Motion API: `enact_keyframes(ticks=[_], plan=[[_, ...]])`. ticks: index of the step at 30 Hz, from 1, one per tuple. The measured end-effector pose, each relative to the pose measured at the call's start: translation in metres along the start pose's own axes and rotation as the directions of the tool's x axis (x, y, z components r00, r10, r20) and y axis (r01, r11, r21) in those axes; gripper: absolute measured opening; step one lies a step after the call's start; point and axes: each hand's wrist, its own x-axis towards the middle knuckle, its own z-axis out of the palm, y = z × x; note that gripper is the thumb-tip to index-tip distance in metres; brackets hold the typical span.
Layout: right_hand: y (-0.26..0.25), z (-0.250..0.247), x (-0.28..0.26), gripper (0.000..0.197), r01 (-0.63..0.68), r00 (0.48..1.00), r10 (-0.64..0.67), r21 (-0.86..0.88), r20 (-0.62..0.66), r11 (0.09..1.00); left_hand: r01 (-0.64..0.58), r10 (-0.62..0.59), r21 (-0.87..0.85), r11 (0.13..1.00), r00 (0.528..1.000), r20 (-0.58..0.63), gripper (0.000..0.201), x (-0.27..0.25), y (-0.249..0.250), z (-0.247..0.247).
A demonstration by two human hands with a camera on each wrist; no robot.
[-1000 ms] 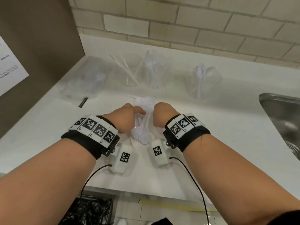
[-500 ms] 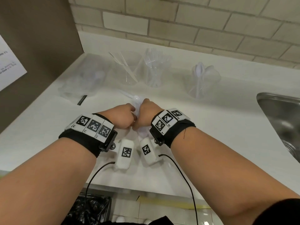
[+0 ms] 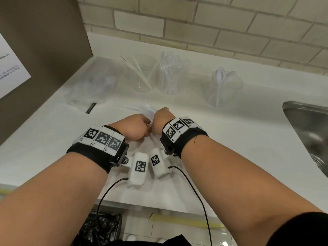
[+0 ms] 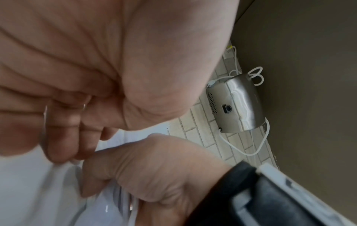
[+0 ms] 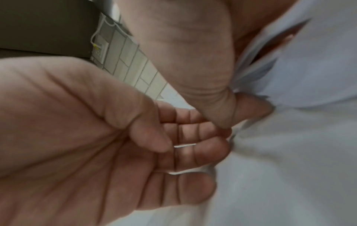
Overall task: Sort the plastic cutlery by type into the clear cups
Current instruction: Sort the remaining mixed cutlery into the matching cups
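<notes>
Both hands have closed in together since a second ago, the left hand [image 3: 134, 129] and right hand [image 3: 162, 121] now touching knuckle to knuckle, fingers curled around a bundle of plastic cutlery [image 3: 148, 110] on the bench [image 3: 239, 139] just in front of the fork cup [image 3: 168, 77]. Gathering seems finished; picking out one type comes next. Its long axis probably runs toward the cups, though blur hides which ends lead.
</notes>
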Motion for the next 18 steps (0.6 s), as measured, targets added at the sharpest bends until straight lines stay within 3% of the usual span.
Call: enact_keyframes(ticks=[5,8,11,14,18], plan=[[0.002,-0.014,-0.001,0.045,-0.068,0.997,0.063,0.111,0.045,0.992,0.049,-0.051,-0.233,0.971,0.999,-0.001,0.042,0.001,0.0,0.004],[0.01,-0.025,-0.007,0.022,-0.019,0.999,0.011,0.178,0.043,0.984,0.066,-0.059,-0.293,0.954,0.998,0.035,0.031,0.0,0.001,0.007],[0.023,-0.033,-0.01,0.013,-0.038,0.999,0.029,0.301,0.035,0.953,0.058,-0.049,-0.317,0.947,0.998,0.035,0.033,0.0,0.002,0.011],[0.029,-0.039,-0.009,0.039,-0.078,0.997,0.067,0.489,0.04,0.869,0.029,-0.039,-0.316,0.948,0.999,-0.024,0.033,-0.001,0.005,0.014],[0.032,-0.051,-0.014,0.062,-0.047,0.997,0.081,0.723,-0.013,0.689,-0.027,-0.022,-0.265,0.964,0.983,-0.182,0.021,0.002,0.009,0.008]])
